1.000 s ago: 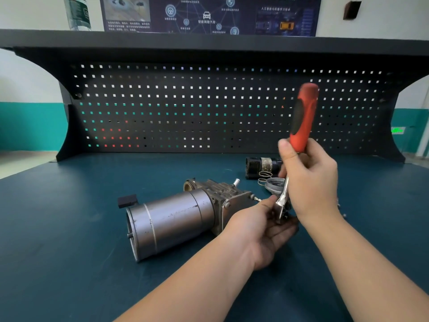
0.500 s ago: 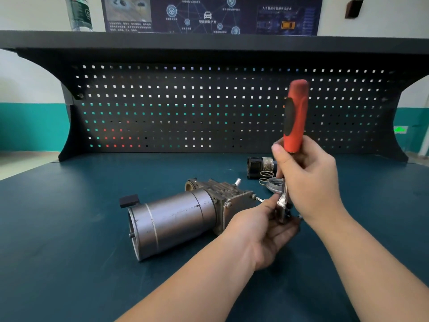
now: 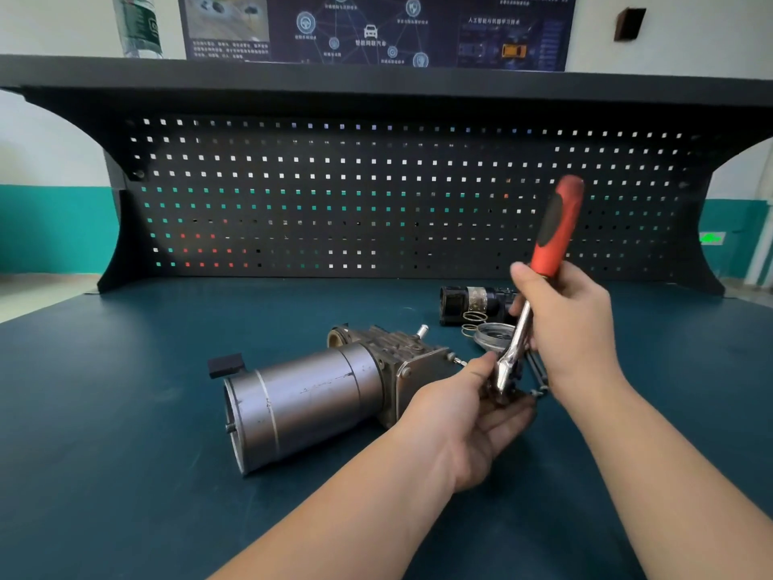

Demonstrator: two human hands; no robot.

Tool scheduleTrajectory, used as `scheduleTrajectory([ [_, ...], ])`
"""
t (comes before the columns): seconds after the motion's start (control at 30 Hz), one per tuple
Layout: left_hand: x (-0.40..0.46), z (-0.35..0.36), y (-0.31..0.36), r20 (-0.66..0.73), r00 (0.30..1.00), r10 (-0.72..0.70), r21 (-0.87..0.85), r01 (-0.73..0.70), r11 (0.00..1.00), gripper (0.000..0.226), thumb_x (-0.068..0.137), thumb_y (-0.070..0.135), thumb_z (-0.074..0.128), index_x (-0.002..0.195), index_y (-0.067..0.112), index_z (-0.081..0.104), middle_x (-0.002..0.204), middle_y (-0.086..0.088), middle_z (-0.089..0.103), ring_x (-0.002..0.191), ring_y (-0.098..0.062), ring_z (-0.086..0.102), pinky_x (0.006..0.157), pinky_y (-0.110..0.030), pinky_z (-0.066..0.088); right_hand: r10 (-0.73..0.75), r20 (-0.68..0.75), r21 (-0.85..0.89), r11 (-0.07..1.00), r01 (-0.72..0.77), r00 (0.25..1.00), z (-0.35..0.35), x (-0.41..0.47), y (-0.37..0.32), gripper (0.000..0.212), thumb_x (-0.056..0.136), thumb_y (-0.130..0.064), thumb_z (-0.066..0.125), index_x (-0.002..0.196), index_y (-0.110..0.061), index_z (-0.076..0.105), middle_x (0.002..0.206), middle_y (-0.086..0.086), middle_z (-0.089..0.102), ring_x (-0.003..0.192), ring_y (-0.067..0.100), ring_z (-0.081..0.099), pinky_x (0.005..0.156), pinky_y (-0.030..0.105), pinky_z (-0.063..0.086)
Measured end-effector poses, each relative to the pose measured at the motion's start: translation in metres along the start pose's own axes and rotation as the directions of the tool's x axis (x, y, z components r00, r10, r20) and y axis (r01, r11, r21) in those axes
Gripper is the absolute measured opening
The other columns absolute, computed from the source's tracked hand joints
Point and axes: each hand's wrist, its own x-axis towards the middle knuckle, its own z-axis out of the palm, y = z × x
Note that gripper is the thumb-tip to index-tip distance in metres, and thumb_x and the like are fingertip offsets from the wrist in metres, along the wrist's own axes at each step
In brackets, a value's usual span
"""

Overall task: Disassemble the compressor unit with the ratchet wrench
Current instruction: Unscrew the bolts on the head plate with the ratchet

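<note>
The compressor unit (image 3: 309, 399), a grey metal cylinder with a cast head block, lies on its side on the blue bench. My right hand (image 3: 573, 328) grips the ratchet wrench (image 3: 554, 228) low on its red and black handle, with the handle pointing up and tilted right. The chrome ratchet head (image 3: 504, 370) is down at the right end of the head block. My left hand (image 3: 472, 416) cups under that end and pinches the ratchet head with its fingertips. What sits under the head is hidden by the fingers.
Behind my hands lie a black cylindrical part (image 3: 477, 303), a wire spring (image 3: 472, 320) and a round metal cap (image 3: 493, 334). A black pegboard back panel (image 3: 376, 194) closes the far edge of the bench. A bottle (image 3: 138, 23) stands on the top shelf.
The wrench handle swung left, then back to the right and lower. My left hand stayed at the ratchet head.
</note>
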Motion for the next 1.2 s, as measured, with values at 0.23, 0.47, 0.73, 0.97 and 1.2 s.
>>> scheduleTrajectory([
  [0.23,-0.002,-0.001,0.001,0.022,1.0,-0.006,-0.008,0.006,1.0,0.026,0.092,0.016,0.058,0.107,-0.004,0.063,0.103,-0.022,0.067,0.07,-0.026,0.067,0.057,-0.032,0.058,-0.173,-0.046,-0.231,0.96,0.158,0.984,0.005,-0.01,0.002,0.022,0.087,-0.036,0.059,0.071,-0.021,0.057,0.052,-0.006,0.055,0.046,0.005,0.048,0.047,0.02,0.039],
  [0.47,0.002,0.0,0.001,0.011,1.0,-0.009,0.008,0.009,1.0,0.021,0.093,0.017,0.056,0.1,-0.002,0.06,0.071,-0.016,0.064,0.065,-0.025,0.064,0.05,-0.029,0.056,0.583,-0.059,0.074,0.812,-0.579,0.81,-0.012,0.011,0.021,0.026,0.094,-0.023,0.054,0.071,-0.011,0.05,0.055,0.005,0.054,0.023,0.004,0.029,0.029,0.011,0.018],
  [0.73,0.001,-0.005,0.004,0.026,1.0,-0.002,0.044,0.0,0.999,0.021,0.09,0.019,0.062,0.093,-0.001,0.065,0.091,-0.018,0.063,0.07,-0.025,0.065,0.055,-0.029,0.058,-0.243,0.064,-0.234,0.939,0.251,0.968,0.005,-0.014,-0.009,0.029,0.09,-0.037,0.06,0.068,-0.019,0.052,0.054,0.0,0.056,0.044,0.003,0.048,0.046,0.015,0.038],
  [0.97,0.003,-0.002,0.002,0.024,1.0,-0.002,0.041,0.001,0.999,0.016,0.092,0.016,0.057,0.092,0.001,0.061,0.071,-0.014,0.065,0.066,-0.024,0.064,0.053,-0.028,0.056,0.645,-0.114,0.039,0.763,-0.646,0.755,-0.013,0.01,0.023,0.027,0.095,-0.027,0.052,0.072,-0.013,0.048,0.055,0.002,0.053,0.024,0.006,0.032,0.029,0.012,0.02],
  [1.2,0.002,-0.004,0.001,0.019,1.0,-0.001,0.016,0.001,1.0,0.024,0.087,0.019,0.065,0.093,-0.004,0.064,0.083,-0.017,0.064,0.067,-0.026,0.066,0.053,-0.028,0.058,-0.128,0.005,-0.135,0.983,0.128,0.992,0.001,-0.005,-0.005,0.023,0.088,-0.03,0.063,0.069,-0.02,0.056,0.048,-0.007,0.055,0.04,0.002,0.048,0.041,0.015,0.038],
])
